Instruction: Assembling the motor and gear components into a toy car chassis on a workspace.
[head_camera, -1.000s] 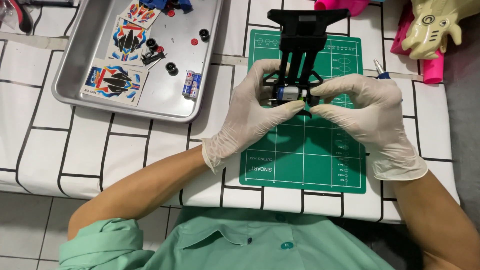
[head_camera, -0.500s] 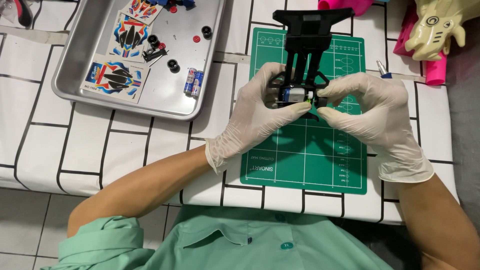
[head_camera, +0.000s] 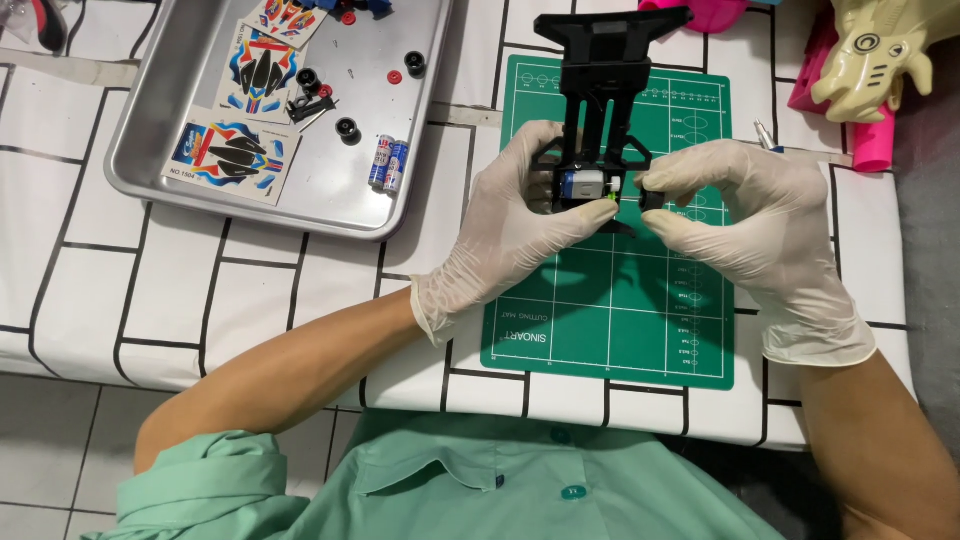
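Both gloved hands meet over the green cutting mat (head_camera: 610, 310), which lies on a table (head_camera: 200, 290) covered in a white cloth with black lines. The left hand (head_camera: 510, 225) is closed around the near end of a black toy car chassis (head_camera: 605, 110), thumb pressed along its lower edge beside a small silver-and-blue motor (head_camera: 583, 185) seated in the frame. The right hand (head_camera: 745, 225) pinches the chassis from the other side — its thumb and forefinger seem to grip a small black part at the frame's edge, though the fingertips hide the contact. The chassis stretches away from the person, its far end reaching past the mat's top edge.

To the left sits a metal tray (head_camera: 150, 180) holding sticker sheets (head_camera: 232, 155), loose black wheels (head_camera: 347, 128) and two small batteries (head_camera: 388, 163) — well apart from the hands. At the upper right, a cream-coloured toy (head_camera: 880, 55) rests by pink pieces (head_camera: 870, 140).
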